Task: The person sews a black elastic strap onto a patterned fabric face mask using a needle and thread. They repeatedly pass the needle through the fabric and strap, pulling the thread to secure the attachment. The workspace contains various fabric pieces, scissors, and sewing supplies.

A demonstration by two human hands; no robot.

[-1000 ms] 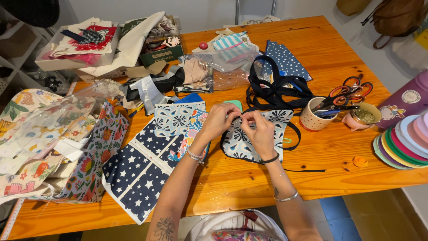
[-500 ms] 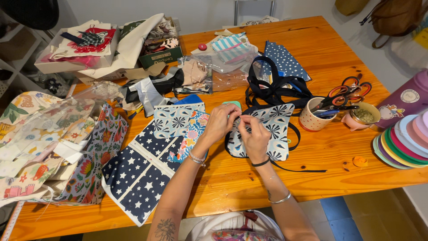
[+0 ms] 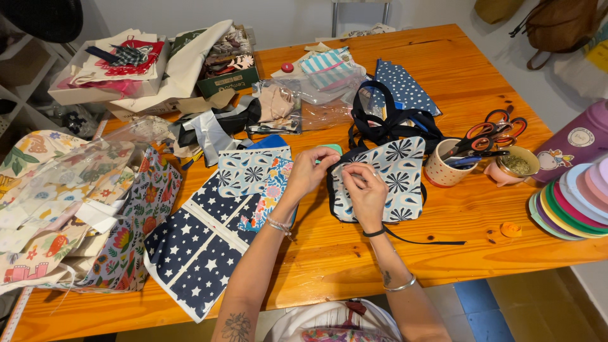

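A light-blue patterned fabric pouch [image 3: 396, 174] with dark blue trim lies on the wooden table [image 3: 456, 253] in front of me. My left hand [image 3: 309, 171] pinches the pouch's upper left edge, next to a small teal piece [image 3: 330, 149]. My right hand [image 3: 366, 193] rests on the pouch's left side, fingers curled and gripping its cloth. A black strap [image 3: 424, 240] trails from under the pouch to the right.
Star and flower print fabrics [image 3: 215, 234] lie to the left, with more floral cloth [image 3: 69, 209] beyond. A cup holding scissors [image 3: 453, 164], a small bowl [image 3: 516, 166], stacked coloured discs [image 3: 570, 202], dark straps [image 3: 389, 123] and boxes of cloth [image 3: 114, 69] surround the work spot.
The pouch has turned and spread out flatter. My right hand has slid down onto its left side while my left hand stays at the top edge.
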